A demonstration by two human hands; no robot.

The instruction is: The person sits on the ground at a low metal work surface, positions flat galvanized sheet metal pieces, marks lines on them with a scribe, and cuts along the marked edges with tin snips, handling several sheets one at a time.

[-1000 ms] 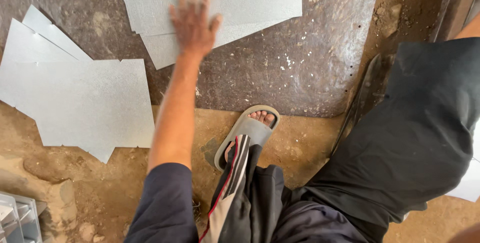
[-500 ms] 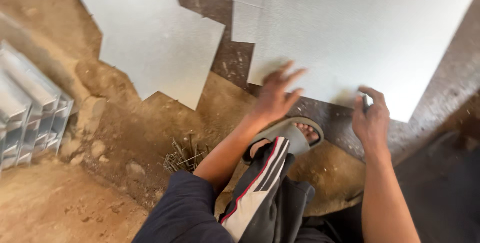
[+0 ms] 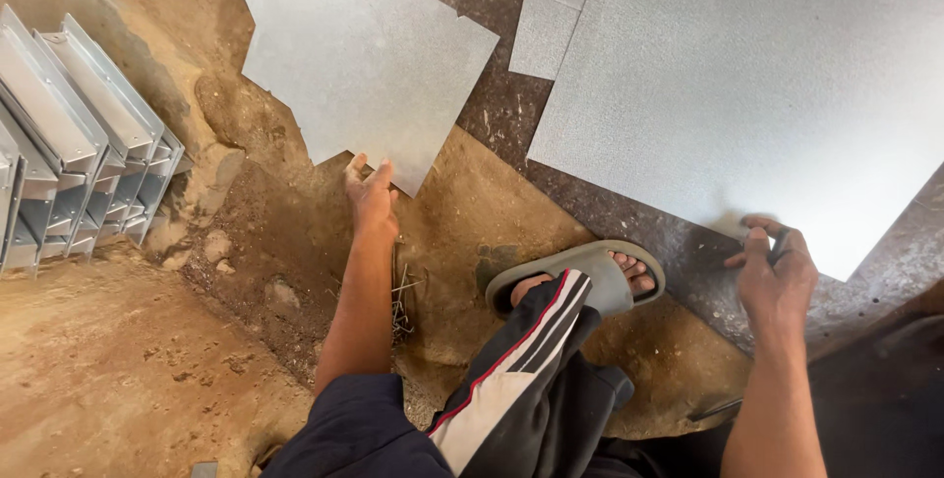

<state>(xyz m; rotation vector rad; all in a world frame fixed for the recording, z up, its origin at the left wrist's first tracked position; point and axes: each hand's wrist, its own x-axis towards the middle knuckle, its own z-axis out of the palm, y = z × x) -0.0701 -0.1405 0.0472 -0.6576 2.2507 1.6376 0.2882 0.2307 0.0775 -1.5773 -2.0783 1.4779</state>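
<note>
Head view, looking down on a dirt and stone floor. The person's left hand (image 3: 371, 193) reaches forward, fingers loosely spread and lightly curled, its fingertips touching the lower corner of a grey speckled metal sheet (image 3: 364, 55) that lies flat on the ground at upper centre; whether the fingers actually grip the edge cannot be told. The right hand (image 3: 775, 271) sits at the lower edge of a larger metal sheet (image 3: 747, 85) that fills the upper right, fingers bent and closed around a small dark object, too small to identify, held against the sheet's edge. A smaller sheet piece (image 3: 546, 30) lies between the two sheets, partly under the large one. One foot in a grey sandal (image 3: 580, 276) stands on the floor between the hands, below it a dark trouser leg with red and white stripes (image 3: 511, 380). At far left, a stack of folded metal channels (image 3: 74, 134) rests on the earth, well apart from both hands. Loose stones and a small bundle of wire bits (image 3: 401, 301) lie beside the left forearm.
</note>
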